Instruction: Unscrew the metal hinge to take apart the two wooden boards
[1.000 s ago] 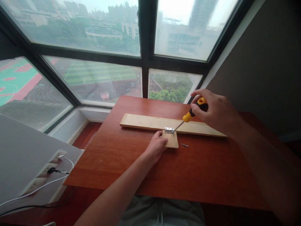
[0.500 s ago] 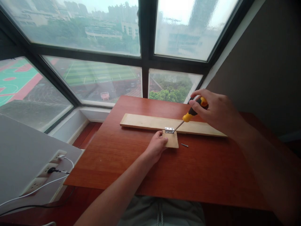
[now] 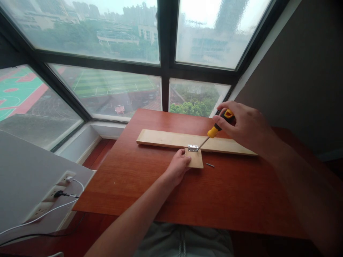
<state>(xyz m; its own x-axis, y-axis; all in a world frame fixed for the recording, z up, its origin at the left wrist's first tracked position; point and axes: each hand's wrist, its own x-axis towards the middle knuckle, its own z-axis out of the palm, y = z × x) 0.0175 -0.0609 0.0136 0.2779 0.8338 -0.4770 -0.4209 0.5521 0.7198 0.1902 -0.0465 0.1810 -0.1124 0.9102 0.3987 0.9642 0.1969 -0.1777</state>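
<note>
My right hand (image 3: pixel 245 126) is closed round the yellow and black handle of a screwdriver (image 3: pixel 217 126). Its shaft slants down to the left, and the tip rests on a small metal hinge (image 3: pixel 193 147). The hinge joins a long pale wooden plank (image 3: pixel 166 138) to a small wooden block (image 3: pixel 196 159). Fingers of my left hand (image 3: pixel 178 167) curl against the block's left side and press it in place. A loose screw (image 3: pixel 210 165) lies on the table just right of the block.
The reddish wooden table (image 3: pixel 203 194) stands against a large window (image 3: pixel 115 53). A dark wall (image 3: pixel 302 71) rises on the right. At lower left, a white panel holds power sockets (image 3: pixel 55 192) with plugged cables. My lap shows below the table's front edge.
My right hand has turned the screwdriver handle slightly; the yellow and black markings sit differently between my fingers. The left hand, the block and the plank have stayed put.
</note>
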